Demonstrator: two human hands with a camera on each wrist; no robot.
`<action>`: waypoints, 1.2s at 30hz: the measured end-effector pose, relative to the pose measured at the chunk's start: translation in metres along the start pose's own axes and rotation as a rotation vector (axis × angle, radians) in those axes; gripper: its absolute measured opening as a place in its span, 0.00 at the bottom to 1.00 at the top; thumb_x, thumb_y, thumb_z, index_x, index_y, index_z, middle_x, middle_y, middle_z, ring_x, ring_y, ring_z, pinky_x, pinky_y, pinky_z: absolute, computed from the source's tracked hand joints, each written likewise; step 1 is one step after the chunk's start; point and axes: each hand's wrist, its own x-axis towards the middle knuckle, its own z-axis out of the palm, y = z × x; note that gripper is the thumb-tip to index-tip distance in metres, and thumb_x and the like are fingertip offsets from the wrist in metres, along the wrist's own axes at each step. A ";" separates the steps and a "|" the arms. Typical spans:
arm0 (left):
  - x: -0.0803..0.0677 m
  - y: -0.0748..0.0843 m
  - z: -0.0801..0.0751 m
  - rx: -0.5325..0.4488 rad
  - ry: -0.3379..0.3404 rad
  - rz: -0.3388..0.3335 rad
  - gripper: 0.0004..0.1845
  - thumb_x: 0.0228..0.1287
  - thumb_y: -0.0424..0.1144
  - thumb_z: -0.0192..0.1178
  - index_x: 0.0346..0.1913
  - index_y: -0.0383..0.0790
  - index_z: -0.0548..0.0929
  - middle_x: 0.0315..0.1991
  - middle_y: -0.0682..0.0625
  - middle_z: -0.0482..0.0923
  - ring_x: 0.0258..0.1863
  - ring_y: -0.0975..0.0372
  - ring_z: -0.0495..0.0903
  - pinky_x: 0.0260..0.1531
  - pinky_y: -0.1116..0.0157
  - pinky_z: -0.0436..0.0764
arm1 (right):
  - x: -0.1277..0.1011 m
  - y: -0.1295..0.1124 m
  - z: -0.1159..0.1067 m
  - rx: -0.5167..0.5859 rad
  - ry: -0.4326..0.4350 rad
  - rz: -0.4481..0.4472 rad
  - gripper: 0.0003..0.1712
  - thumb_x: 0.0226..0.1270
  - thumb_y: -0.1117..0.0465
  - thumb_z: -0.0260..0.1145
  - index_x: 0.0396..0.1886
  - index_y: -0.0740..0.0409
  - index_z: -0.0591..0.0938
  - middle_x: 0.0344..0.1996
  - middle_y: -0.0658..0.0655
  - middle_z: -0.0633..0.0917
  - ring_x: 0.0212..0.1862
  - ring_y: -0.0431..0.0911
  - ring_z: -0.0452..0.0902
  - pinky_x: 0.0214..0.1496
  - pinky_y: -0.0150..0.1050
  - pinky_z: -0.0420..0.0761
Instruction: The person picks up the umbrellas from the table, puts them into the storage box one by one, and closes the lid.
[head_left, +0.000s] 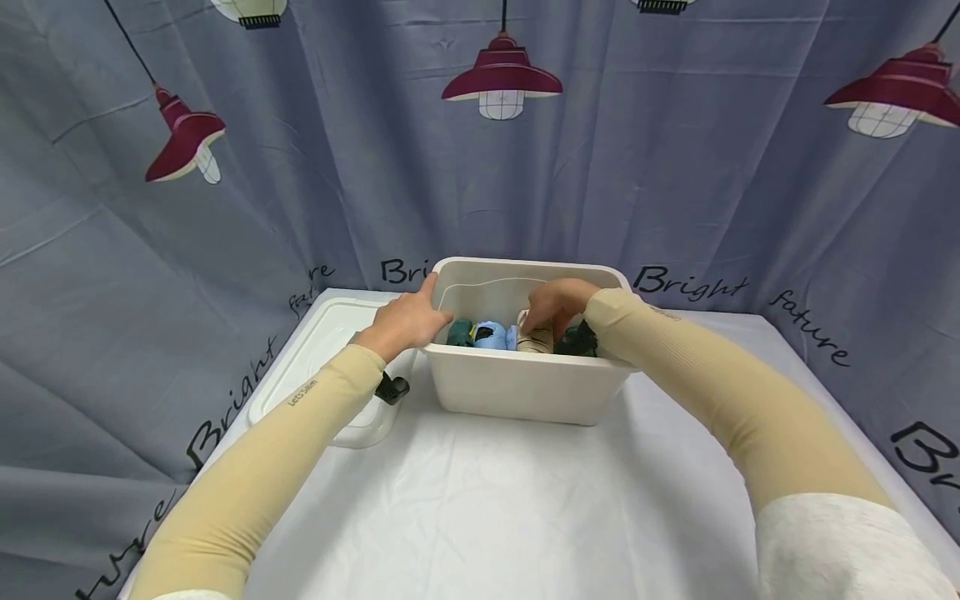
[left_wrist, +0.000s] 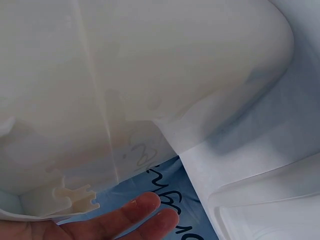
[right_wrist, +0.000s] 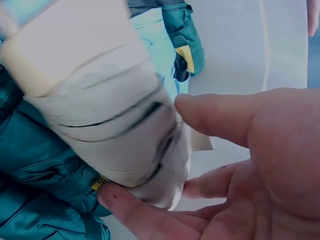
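A white plastic bin (head_left: 525, 385) stands at the back of the table with several rolled fabric bundles inside. My right hand (head_left: 561, 300) reaches into it and grips a beige rolled fabric bundle (right_wrist: 110, 110). In the right wrist view, thumb and fingers lie on either side of the roll's end. Around it are a light blue bundle (head_left: 491, 335), a green bundle (head_left: 460, 333) and a dark green one (head_left: 576, 340). My left hand (head_left: 405, 323) rests at the bin's left rim; two of its fingers (left_wrist: 152, 227) look straight in the left wrist view.
A white lid (head_left: 307, 358) lies on the table left of the bin, partly under my left forearm. The table has a white cloth (head_left: 495, 500). A grey-blue curtain (head_left: 375, 167) with printed lamps hangs close behind and at the sides.
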 end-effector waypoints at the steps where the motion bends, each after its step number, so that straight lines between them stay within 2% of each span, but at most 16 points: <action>1: 0.000 0.000 0.000 0.000 -0.001 -0.002 0.46 0.67 0.59 0.50 0.82 0.52 0.42 0.56 0.38 0.81 0.43 0.49 0.82 0.38 0.51 0.76 | -0.001 0.001 0.000 -0.011 -0.004 -0.007 0.13 0.67 0.54 0.64 0.33 0.60 0.76 0.33 0.54 0.76 0.33 0.47 0.83 0.49 0.45 0.85; 3: 0.000 0.000 0.000 -0.001 -0.004 -0.004 0.46 0.68 0.59 0.50 0.82 0.52 0.42 0.57 0.38 0.81 0.44 0.48 0.82 0.39 0.50 0.76 | -0.005 0.002 -0.001 -0.026 -0.010 -0.024 0.14 0.67 0.55 0.63 0.25 0.56 0.72 0.26 0.51 0.72 0.28 0.44 0.79 0.44 0.41 0.83; 6: -0.001 0.000 0.001 -0.005 -0.009 -0.007 0.46 0.68 0.59 0.50 0.82 0.52 0.41 0.56 0.39 0.81 0.43 0.48 0.82 0.40 0.50 0.76 | -0.010 0.004 -0.001 -0.028 -0.028 -0.052 0.17 0.66 0.58 0.60 0.19 0.53 0.66 0.19 0.49 0.65 0.21 0.40 0.70 0.35 0.37 0.75; 8: -0.001 0.000 0.001 -0.005 -0.015 -0.008 0.46 0.68 0.59 0.49 0.82 0.53 0.41 0.55 0.39 0.81 0.42 0.49 0.82 0.39 0.51 0.76 | -0.012 0.005 -0.003 -0.021 -0.037 -0.066 0.17 0.67 0.59 0.58 0.19 0.53 0.65 0.17 0.48 0.63 0.20 0.39 0.68 0.34 0.37 0.72; 11: -0.001 -0.001 0.002 -0.001 -0.016 -0.010 0.46 0.68 0.60 0.49 0.82 0.54 0.41 0.53 0.40 0.82 0.40 0.50 0.81 0.38 0.51 0.75 | -0.016 0.007 -0.004 -0.013 -0.032 -0.076 0.14 0.69 0.60 0.58 0.24 0.57 0.68 0.17 0.49 0.65 0.19 0.39 0.71 0.35 0.38 0.77; 13: -0.001 -0.001 0.003 0.003 -0.016 -0.010 0.46 0.68 0.60 0.49 0.82 0.54 0.41 0.53 0.40 0.82 0.41 0.50 0.81 0.38 0.51 0.75 | -0.021 0.007 -0.004 -0.019 -0.015 -0.078 0.12 0.72 0.58 0.57 0.32 0.62 0.72 0.21 0.52 0.70 0.22 0.41 0.75 0.38 0.41 0.81; 15: -0.001 -0.001 0.003 0.003 -0.016 -0.009 0.46 0.68 0.60 0.49 0.82 0.53 0.41 0.54 0.39 0.81 0.42 0.49 0.81 0.39 0.51 0.76 | -0.027 0.007 -0.005 -0.026 0.013 -0.081 0.16 0.74 0.56 0.57 0.48 0.67 0.76 0.32 0.56 0.77 0.27 0.43 0.78 0.43 0.44 0.84; 17: -0.001 0.000 0.003 0.004 -0.017 -0.009 0.46 0.69 0.60 0.49 0.82 0.53 0.41 0.55 0.38 0.81 0.43 0.49 0.81 0.40 0.50 0.76 | -0.035 0.008 -0.005 -0.043 0.058 -0.081 0.28 0.75 0.54 0.57 0.67 0.66 0.71 0.49 0.61 0.80 0.35 0.46 0.82 0.46 0.46 0.85; 20: -0.001 0.001 0.001 0.004 -0.010 -0.008 0.46 0.69 0.59 0.50 0.82 0.53 0.42 0.57 0.37 0.80 0.46 0.47 0.82 0.42 0.49 0.77 | -0.046 0.009 -0.008 -0.083 0.119 -0.086 0.39 0.76 0.50 0.57 0.78 0.63 0.60 0.68 0.63 0.73 0.50 0.53 0.83 0.51 0.48 0.84; 23: 0.000 0.002 -0.001 0.007 -0.003 -0.008 0.46 0.69 0.59 0.50 0.82 0.53 0.42 0.58 0.36 0.80 0.48 0.46 0.82 0.44 0.48 0.77 | -0.056 0.012 -0.011 -0.113 0.161 -0.080 0.38 0.76 0.48 0.57 0.78 0.60 0.61 0.69 0.65 0.73 0.61 0.58 0.78 0.55 0.50 0.81; 29: -0.003 0.003 -0.003 -0.003 -0.004 -0.006 0.46 0.69 0.59 0.50 0.82 0.52 0.42 0.61 0.35 0.78 0.51 0.45 0.82 0.47 0.46 0.77 | -0.077 0.023 -0.009 -0.133 0.271 -0.114 0.35 0.75 0.48 0.60 0.75 0.61 0.68 0.69 0.67 0.73 0.62 0.58 0.76 0.57 0.52 0.78; 33: -0.004 0.003 -0.001 -0.006 -0.005 -0.007 0.46 0.69 0.59 0.50 0.82 0.52 0.42 0.61 0.35 0.78 0.51 0.45 0.82 0.47 0.46 0.77 | -0.089 0.036 -0.003 -0.128 0.353 -0.130 0.35 0.74 0.47 0.61 0.73 0.61 0.70 0.68 0.69 0.73 0.66 0.62 0.73 0.63 0.58 0.74; 36: -0.004 0.003 0.000 -0.003 -0.008 -0.005 0.46 0.68 0.59 0.49 0.83 0.52 0.42 0.59 0.35 0.79 0.48 0.45 0.82 0.46 0.47 0.77 | -0.097 0.045 0.002 -0.116 0.419 -0.128 0.34 0.74 0.48 0.61 0.73 0.61 0.70 0.66 0.71 0.75 0.64 0.64 0.75 0.61 0.58 0.75</action>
